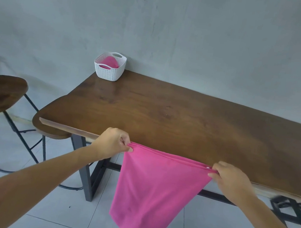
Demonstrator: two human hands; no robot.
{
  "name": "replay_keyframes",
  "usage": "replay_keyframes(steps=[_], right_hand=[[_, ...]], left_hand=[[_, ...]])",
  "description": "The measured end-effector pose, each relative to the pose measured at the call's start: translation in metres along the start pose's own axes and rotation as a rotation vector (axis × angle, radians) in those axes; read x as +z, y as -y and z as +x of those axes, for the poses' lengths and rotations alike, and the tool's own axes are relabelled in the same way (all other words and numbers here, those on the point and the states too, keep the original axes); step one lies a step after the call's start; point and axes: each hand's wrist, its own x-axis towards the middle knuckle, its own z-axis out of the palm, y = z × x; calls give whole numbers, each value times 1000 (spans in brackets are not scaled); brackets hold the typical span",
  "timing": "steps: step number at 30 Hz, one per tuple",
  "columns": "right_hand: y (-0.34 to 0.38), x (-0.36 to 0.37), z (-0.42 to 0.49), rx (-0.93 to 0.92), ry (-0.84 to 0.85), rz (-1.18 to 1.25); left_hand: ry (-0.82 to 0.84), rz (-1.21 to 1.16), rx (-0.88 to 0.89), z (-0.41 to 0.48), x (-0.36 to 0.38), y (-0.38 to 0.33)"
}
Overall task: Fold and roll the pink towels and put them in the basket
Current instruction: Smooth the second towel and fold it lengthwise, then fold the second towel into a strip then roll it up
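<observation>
As our left hand (pixel 113 143) and right hand (pixel 231 179) pinch the pink towel (pixel 155 190), a loose pinch could drop it toward six o'clock.

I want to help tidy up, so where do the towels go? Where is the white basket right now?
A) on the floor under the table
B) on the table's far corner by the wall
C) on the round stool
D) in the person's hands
B: the white basket stands on the far left corner of the wooden table, close to the grey wall, with pink cloth already inside it.
</observation>
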Motion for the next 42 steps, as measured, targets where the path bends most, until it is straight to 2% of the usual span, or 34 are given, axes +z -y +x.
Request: replay_keyframes(steps=[12, 19, 28, 35, 39, 42], right_hand=[[1, 2, -13, 69, -5, -52], [6, 10, -26, 177, -65, 153], [4, 18, -28, 251, -79, 156], [0, 31, -27, 293, -224, 401], [-8, 36, -17, 307, -331, 583], [-17, 42, -5, 321, -346, 656]], left_hand=[[37, -105, 28, -15, 6, -5], [43, -196, -7, -15, 11, -7], [22, -243, -7, -3, 20, -14], [-40, -320, -94, 21, 30, -11], [-51, -548, -168, 34, 38, -13], [-81, -618, -229, 48, 48, -20]])
